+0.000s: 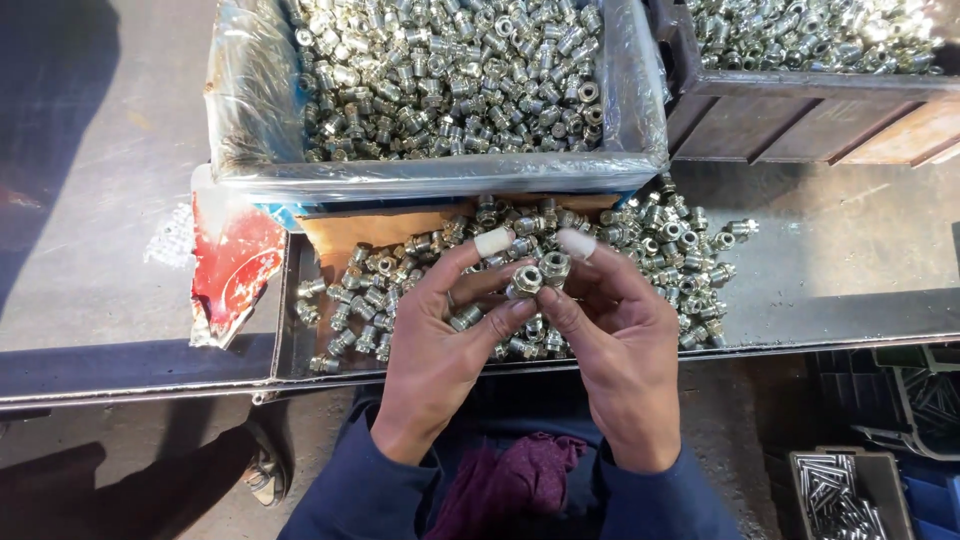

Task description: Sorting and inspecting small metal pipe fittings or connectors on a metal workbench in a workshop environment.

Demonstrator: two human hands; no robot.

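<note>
Left hand [440, 345] and right hand [615, 345] curled, pinching two metal fittings [538, 275] over near pile [400, 275] (taped fingertips). Small, stiff, likely slippery; best gripped by hex flats.

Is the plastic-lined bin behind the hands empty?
No, the plastic-lined bin is heaped with shiny metal fittings, more of which lie under the hands.

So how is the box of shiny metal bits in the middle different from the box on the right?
The middle box is lined with clear plastic sheet; the right box is bare, dark and rusty-looking. The middle box shows almost its whole width; the right box runs off the picture's edge. The middle box sits right above the two hands; the right box stands off to the side. Both are heaped with the same kind of shiny metal fittings.
</note>
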